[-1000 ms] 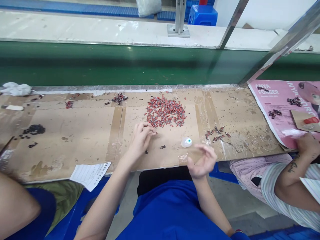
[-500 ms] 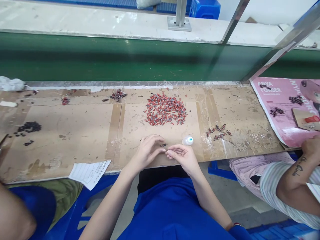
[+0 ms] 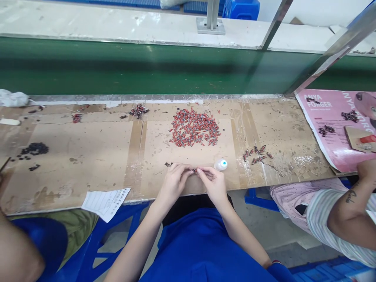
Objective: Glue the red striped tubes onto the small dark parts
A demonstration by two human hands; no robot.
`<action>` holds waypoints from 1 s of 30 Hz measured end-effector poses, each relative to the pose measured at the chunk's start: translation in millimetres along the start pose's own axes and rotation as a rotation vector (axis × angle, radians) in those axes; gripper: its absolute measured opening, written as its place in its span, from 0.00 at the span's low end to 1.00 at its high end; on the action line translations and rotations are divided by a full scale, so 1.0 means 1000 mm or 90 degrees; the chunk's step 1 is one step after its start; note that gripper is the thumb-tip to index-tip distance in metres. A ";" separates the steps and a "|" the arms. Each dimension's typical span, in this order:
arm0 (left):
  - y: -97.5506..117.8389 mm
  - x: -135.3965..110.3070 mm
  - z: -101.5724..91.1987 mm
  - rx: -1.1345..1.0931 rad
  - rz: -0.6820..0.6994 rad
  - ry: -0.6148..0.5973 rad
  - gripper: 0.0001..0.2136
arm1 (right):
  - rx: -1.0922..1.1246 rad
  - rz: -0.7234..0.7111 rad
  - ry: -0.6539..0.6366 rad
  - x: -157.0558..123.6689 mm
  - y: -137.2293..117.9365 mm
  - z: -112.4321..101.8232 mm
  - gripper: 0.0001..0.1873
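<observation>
My left hand (image 3: 175, 180) and right hand (image 3: 214, 182) pinch a tiny part (image 3: 194, 170) between them, mostly hidden, its shape unclear. It is over the cardboard (image 3: 88, 156), nearer me than the heap of red pieces (image 3: 194, 127). The right edge crops a co-worker's hand (image 3: 367, 169).

Parts heap (image 3: 194, 127) lay on cardboard (image 3: 88, 156), beyond left hand (image 3: 174, 180) and right hand (image 3: 216, 182). Small part (image 3: 194, 170) sat between both hands' fingertips. Bottle (image 3: 221, 165) was just beyond right hand; loose cluster (image 3: 258, 159) farther right, poster (image 3: 331, 147) past that. Paper slip (image 3: 106, 203) hung over front edge, left; pieces pile (image 3: 37, 149) farther left.
</observation>
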State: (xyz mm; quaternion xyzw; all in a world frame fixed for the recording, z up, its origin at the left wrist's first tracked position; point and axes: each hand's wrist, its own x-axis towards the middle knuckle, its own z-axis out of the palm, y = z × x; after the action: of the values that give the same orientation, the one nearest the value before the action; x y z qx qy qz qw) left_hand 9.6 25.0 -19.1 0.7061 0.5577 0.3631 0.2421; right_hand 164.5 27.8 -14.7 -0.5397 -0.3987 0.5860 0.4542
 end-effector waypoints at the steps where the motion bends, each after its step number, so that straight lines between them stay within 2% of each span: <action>1: 0.003 0.000 0.000 -0.020 -0.016 0.001 0.06 | 0.012 0.003 0.001 0.000 -0.001 0.000 0.13; 6: 0.015 -0.003 -0.001 -0.112 -0.117 0.022 0.07 | 0.060 -0.010 0.021 -0.003 -0.005 0.004 0.10; 12: 0.025 -0.005 -0.003 -0.206 -0.198 0.040 0.08 | 0.093 -0.055 0.013 -0.006 -0.008 0.006 0.06; 17: 0.031 -0.006 -0.003 -0.253 -0.229 0.032 0.09 | 0.093 -0.058 -0.011 -0.003 -0.012 0.000 0.07; 23: 0.036 -0.006 -0.001 -0.285 -0.257 0.029 0.08 | 0.109 0.016 -0.071 -0.001 -0.013 -0.006 0.11; 30: 0.049 -0.005 -0.007 -0.317 -0.261 0.019 0.06 | 0.109 -0.001 -0.049 -0.005 -0.012 -0.005 0.12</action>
State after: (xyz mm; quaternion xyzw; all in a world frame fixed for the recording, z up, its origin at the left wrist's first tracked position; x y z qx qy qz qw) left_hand 33.5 6.6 20.4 0.4926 0.5860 0.4423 0.4672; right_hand 170.8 25.8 -1.9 -0.4752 -0.3650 0.6380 0.4836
